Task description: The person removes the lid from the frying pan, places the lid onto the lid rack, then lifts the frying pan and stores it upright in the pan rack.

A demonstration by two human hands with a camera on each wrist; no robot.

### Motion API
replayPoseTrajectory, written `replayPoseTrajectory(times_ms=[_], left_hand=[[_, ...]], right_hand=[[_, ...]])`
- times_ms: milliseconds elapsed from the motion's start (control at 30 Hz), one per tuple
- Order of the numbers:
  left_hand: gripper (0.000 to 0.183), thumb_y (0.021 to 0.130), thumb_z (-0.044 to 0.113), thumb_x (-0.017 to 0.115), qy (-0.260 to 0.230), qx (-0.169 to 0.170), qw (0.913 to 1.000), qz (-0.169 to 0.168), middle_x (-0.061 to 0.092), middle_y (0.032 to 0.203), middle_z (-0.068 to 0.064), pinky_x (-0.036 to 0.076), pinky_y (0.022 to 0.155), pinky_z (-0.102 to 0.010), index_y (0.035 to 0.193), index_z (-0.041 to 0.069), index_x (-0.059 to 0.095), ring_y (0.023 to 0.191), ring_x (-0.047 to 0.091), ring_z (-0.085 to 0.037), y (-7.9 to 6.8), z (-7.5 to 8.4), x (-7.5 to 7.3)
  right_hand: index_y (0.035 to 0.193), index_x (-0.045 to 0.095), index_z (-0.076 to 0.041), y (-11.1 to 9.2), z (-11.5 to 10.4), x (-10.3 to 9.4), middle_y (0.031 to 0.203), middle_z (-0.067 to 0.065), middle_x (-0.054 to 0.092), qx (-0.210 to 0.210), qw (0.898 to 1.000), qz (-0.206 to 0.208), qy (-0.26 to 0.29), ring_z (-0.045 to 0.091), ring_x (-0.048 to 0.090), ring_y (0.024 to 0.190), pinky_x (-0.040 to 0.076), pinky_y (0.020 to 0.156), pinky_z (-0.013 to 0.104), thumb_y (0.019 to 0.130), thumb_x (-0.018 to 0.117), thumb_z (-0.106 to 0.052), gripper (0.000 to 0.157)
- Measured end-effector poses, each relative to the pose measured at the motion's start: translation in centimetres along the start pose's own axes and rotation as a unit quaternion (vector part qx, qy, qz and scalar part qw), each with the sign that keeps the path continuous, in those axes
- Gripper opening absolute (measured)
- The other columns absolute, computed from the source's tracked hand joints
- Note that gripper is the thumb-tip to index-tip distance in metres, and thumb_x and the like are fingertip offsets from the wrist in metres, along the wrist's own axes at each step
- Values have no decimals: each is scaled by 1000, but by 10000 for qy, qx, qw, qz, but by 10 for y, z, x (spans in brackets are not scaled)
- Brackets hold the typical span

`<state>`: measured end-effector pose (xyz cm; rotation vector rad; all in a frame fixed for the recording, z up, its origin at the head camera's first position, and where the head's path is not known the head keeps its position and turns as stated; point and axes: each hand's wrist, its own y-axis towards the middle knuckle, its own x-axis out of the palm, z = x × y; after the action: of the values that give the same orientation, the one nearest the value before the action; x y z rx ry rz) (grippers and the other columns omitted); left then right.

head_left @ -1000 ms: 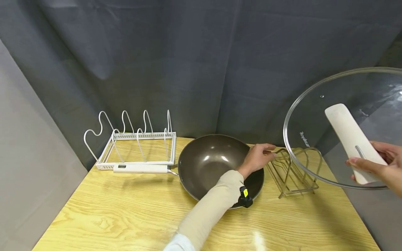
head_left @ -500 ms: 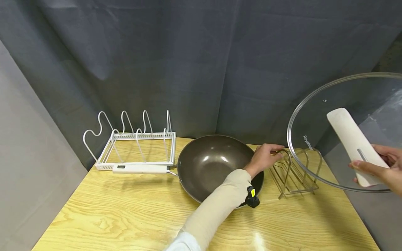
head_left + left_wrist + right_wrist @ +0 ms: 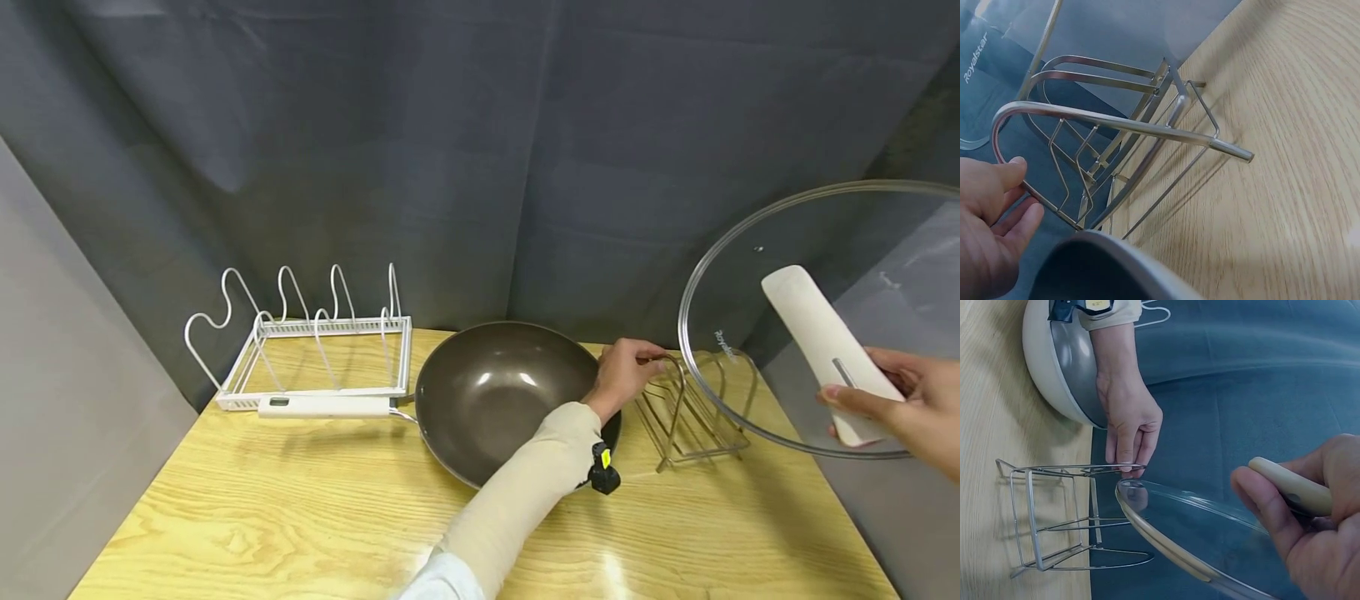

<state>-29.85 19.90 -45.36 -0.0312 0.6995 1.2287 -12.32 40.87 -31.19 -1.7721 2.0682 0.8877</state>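
Nearest is the beige sleeve (image 3: 517,483) of the left arm, which enters from the bottom edge and carries a black device (image 3: 602,470) with a yellow mark at the wrist. Also near, at the right side, the right hand (image 3: 918,400) is clamped on the pale handle (image 3: 817,350) of a big glass lid (image 3: 847,250), with the thumb on one side and fingers on the other. The lid is held in the air, tilted, and its metal rim passes before the metal rack (image 3: 1116,122) in the head view; whether they touch, I cannot tell. Somewhat farther, the left hand (image 3: 621,375) pinches the top of the rack's nearest arch, between thumb and fingers. This rack stands on the wooden table (image 3: 247,517), just to the right of a dark pan (image 3: 487,400), over which the left forearm reaches. The pan's white handle (image 3: 330,407) points left, along the front of a white rack (image 3: 407,358). Farthest behind hangs a dark curtain (image 3: 375,167).
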Motion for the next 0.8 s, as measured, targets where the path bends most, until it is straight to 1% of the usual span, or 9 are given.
replayPoseTrajectory(times_ms=[67,133,167,233,300,367,500,667,800], left_hand=[[14,94,21,76,-13,-73,10000,52,79,98,9,36,103,-17,106,19,81,83,66,6,0,1,0],[12,94,19,75,-22,-116,9999,79,79,97,9,36,102,-17,105,18,82,82,66,5,0,2,0],[12,94,19,75,-26,-134,9999,99,79,96,8,36,102,-17,104,18,82,82,66,5,0,3,0],[11,94,19,75,-22,-166,9998,128,79,96,8,37,100,-17,104,17,82,82,66,4,-1,4,1],[11,95,18,74,-33,-185,9997,162,79,96,7,37,99,-17,103,17,82,83,67,2,-2,4,1],[11,94,18,75,-56,-218,9995,207,79,96,7,38,98,-17,103,16,82,84,67,1,-2,4,1],[12,94,19,75,-163,-268,9992,244,79,96,7,41,92,-14,103,16,82,84,68,1,-3,4,2],[12,94,18,75,-248,-208,9990,315,79,96,7,42,75,-6,103,16,83,81,69,3,-2,2,5],[10,93,19,76,-210,-166,9988,415,79,95,7,40,75,-5,101,17,83,81,69,4,-1,0,7]], right_hand=[[107,60,-34,0,1,1,80,-26,66,58,9998,16,-215,10,67,51,52,48,24,93,69,4,42],[116,64,-14,0,1,3,78,-27,63,161,9982,37,-568,9,67,52,53,49,25,94,70,0,27],[120,63,-4,0,0,4,79,-24,65,217,9968,37,-768,9,67,53,53,49,25,94,71,-2,27],[128,53,17,0,-1,6,81,-12,69,345,9937,4,-1063,9,67,54,54,50,26,94,72,-6,45],[131,48,21,-1,-4,7,81,-2,71,376,9890,-35,-1431,6,66,55,53,50,25,94,74,-12,56],[131,51,19,-1,-6,7,84,16,73,319,9845,-33,-1725,2,64,56,50,50,23,93,76,-17,58],[126,59,14,-1,-7,10,91,31,71,117,9701,31,-2423,0,56,58,42,47,26,90,79,-25,56],[126,59,11,-1,-6,15,90,30,70,167,9604,-71,-2782,14,56,64,38,49,28,91,77,-29,56],[127,60,9,-1,-3,21,88,26,71,138,9622,-110,-2718,11,55,63,38,49,28,92,77,-29,54]])
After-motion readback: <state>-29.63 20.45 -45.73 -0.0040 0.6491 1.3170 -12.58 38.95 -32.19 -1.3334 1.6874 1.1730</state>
